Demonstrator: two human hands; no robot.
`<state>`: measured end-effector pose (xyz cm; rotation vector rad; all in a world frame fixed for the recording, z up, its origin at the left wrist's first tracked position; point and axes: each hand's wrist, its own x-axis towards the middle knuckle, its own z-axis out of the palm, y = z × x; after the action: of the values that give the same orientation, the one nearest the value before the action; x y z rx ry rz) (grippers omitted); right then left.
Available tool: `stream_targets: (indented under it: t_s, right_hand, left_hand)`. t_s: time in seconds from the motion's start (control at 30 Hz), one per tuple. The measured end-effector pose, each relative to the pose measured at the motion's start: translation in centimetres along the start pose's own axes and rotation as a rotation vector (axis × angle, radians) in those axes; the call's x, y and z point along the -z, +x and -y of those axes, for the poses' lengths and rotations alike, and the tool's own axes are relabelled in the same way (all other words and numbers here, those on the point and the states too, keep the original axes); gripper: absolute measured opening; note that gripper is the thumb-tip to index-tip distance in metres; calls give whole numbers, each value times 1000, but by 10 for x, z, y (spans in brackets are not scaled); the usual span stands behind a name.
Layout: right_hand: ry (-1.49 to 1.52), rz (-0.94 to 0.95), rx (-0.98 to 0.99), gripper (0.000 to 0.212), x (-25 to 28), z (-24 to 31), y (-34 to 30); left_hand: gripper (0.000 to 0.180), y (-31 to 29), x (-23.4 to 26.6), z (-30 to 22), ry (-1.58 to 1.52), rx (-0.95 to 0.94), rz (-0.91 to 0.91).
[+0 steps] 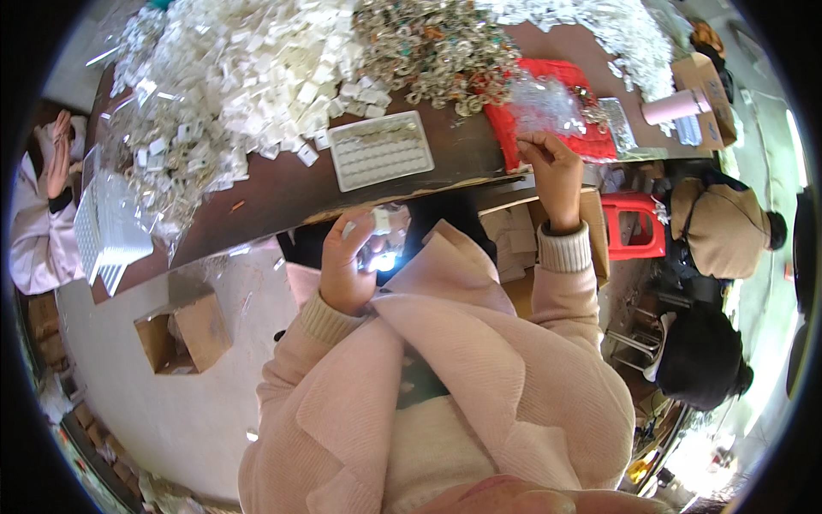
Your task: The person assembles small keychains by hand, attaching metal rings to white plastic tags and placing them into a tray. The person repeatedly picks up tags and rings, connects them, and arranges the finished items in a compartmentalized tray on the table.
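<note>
My left hand (344,267), near the table's front edge, is closed round a shiny clear plastic packet (396,224). A small white piece shows at the packet's top, and a bright glare covers its lower part. My right hand (556,176) is raised over the front edge at the right, thumb and fingertips pinched together beside a red cloth (505,141). Whether anything is in that pinch is too small to tell. On the cloth lies a heap of clear plastic bags (548,107). A white compartment tray (385,163) sits on the table between my hands, its back row holding small items.
A large heap of small white plastic pieces (265,77) and a pile of ring-shaped trinkets (437,51) cover the table's back. Stacked clear trays (111,223) stand left. A pink cylinder (676,106), red stool (634,224) and cardboard box (184,334) surround me. Other people are nearby.
</note>
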<state>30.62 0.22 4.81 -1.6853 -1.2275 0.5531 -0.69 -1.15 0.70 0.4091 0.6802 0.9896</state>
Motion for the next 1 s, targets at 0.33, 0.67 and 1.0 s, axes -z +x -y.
stream_targets:
  t_s: [0.33, 0.67, 1.0]
  right_hand:
    - [162, 335, 344, 8, -96, 91, -59]
    - [148, 382, 307, 8, -105, 95, -64]
    - [174, 338, 359, 12, -110, 92, -64]
  left_hand:
    - [17, -5, -14, -16, -106, -118, 72]
    - [16, -4, -13, -12, -152, -178, 65]
    - [15, -5, -11, -14, -36, -194, 53]
